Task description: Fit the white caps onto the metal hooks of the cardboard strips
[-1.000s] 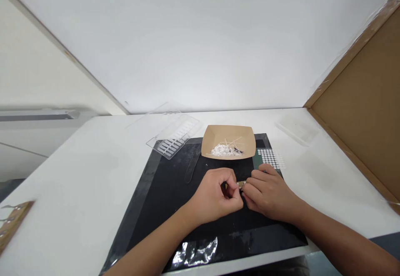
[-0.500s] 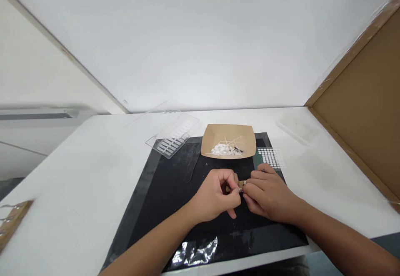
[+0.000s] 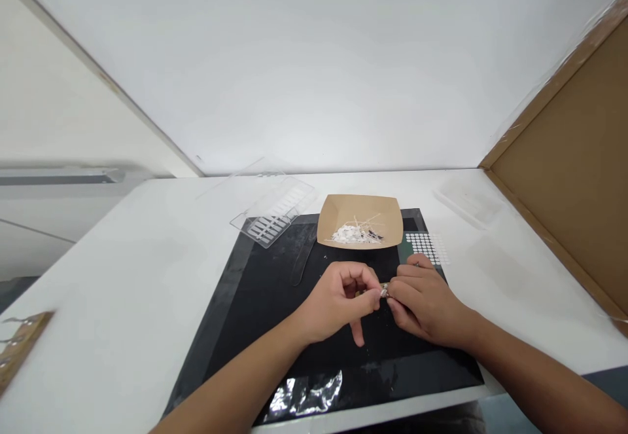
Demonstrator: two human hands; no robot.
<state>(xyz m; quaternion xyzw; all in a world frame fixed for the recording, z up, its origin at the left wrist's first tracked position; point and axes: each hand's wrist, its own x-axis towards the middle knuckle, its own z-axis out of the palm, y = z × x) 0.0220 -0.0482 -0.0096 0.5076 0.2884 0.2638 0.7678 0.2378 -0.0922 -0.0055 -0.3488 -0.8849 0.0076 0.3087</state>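
Over the black mat [image 3: 265, 303], my two hands meet at a small whitish and tan piece [image 3: 384, 290], mostly hidden by fingers. My left hand [image 3: 341, 300] pinches at the left end of this piece with thumb and forefinger; one finger points down toward the mat. From the other side, my right hand [image 3: 424, 300] is closed around the piece, fingers curled. The piece is too small and covered to name. Just beyond the hands stands a brown paper tray [image 3: 360, 208] holding a heap of white scraps [image 3: 353, 234] and thin strips.
Clear plastic trays [image 3: 267, 228] with slots overlap the mat's back left corner. A dark curved strip [image 3: 304, 260] lies on the mat. Behind my right hand is a sheet of white dots [image 3: 426, 245]. A clear lid [image 3: 468, 203] lies back right, beside a cardboard panel [image 3: 569, 152].
My left thumb and forefinger have shifted slightly right, closer to my right hand. The tan part between the hands shows less now. My right hand has moved slightly right.
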